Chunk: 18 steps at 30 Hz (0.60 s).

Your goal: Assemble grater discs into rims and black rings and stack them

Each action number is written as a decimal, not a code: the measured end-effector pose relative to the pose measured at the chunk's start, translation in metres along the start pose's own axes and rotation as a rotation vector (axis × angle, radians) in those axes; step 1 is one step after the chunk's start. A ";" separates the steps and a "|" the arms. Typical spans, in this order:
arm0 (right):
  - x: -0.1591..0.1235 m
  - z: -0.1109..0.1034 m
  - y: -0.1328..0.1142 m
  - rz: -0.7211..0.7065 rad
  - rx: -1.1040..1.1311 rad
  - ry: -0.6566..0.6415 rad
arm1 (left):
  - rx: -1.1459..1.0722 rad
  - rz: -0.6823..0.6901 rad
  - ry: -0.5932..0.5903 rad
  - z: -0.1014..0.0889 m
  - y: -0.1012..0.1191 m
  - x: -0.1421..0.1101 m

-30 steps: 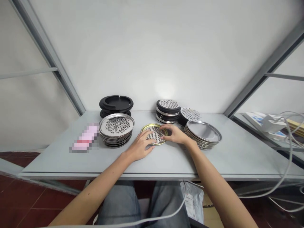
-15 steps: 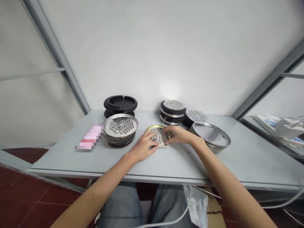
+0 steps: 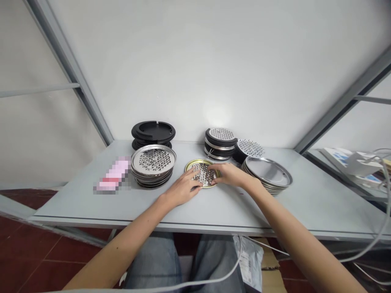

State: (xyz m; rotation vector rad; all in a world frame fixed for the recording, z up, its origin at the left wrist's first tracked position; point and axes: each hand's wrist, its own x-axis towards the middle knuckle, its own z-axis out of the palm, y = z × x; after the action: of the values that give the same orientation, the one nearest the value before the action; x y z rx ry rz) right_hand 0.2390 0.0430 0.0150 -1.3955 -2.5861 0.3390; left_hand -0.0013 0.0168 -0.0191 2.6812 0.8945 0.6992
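A round metal grater plate (image 3: 203, 176) with raised teeth lies flat on the table, inside a gold-coloured rim (image 3: 195, 161). From the left, my left hand (image 3: 182, 188) holds the plate, fingers over its face and thumb at the near edge. My right hand (image 3: 227, 174) grips its right side, with fingertips on the top and thumb near the front rim. Left of them stands a stack of silver grater plates (image 3: 153, 160). By my right forearm is a stack of smooth metal lids (image 3: 269, 171), partly covered by that arm.
Black plastic rings (image 3: 153, 132) are stacked at the back left. Behind my hands stand black-rimmed graters (image 3: 221, 138), with another perforated disc (image 3: 250, 149) beside them. A blurred pink item (image 3: 113, 175) lies at left. A white cable (image 3: 226, 280) hangs over my lap.
Both hands keep their places on the grater plate, with only slight finger shifts. The whole view has moved a little, so everything sits slightly further left.
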 end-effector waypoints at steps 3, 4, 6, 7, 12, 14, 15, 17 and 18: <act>0.000 0.003 0.002 -0.025 0.009 0.028 | -0.036 0.000 -0.005 0.001 0.000 0.001; 0.000 0.003 0.002 -0.033 0.005 0.030 | -0.044 0.004 -0.005 0.001 -0.001 0.001; 0.000 0.003 0.001 -0.033 -0.012 0.024 | -0.051 0.012 -0.012 0.002 -0.002 0.001; 0.001 0.003 0.000 -0.029 -0.018 0.020 | -0.049 0.017 -0.019 0.002 -0.002 0.002; 0.003 0.002 0.000 -0.024 -0.031 0.024 | -0.056 0.031 -0.058 0.000 -0.003 0.003; 0.004 0.002 0.001 -0.044 -0.041 0.029 | -0.071 0.032 -0.074 -0.001 -0.003 0.004; 0.005 0.002 0.001 -0.054 -0.049 0.028 | -0.078 0.032 -0.080 -0.001 -0.002 0.004; 0.007 0.002 0.001 -0.065 -0.075 0.020 | -0.090 0.035 -0.088 -0.002 -0.002 0.004; 0.008 0.002 0.002 -0.066 -0.091 0.019 | -0.091 0.036 -0.090 -0.002 -0.002 0.004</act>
State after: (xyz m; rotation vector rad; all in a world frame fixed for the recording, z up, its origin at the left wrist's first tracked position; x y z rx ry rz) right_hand 0.2356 0.0499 0.0130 -1.3315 -2.6554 0.2004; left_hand -0.0001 0.0210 -0.0164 2.6307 0.7751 0.6069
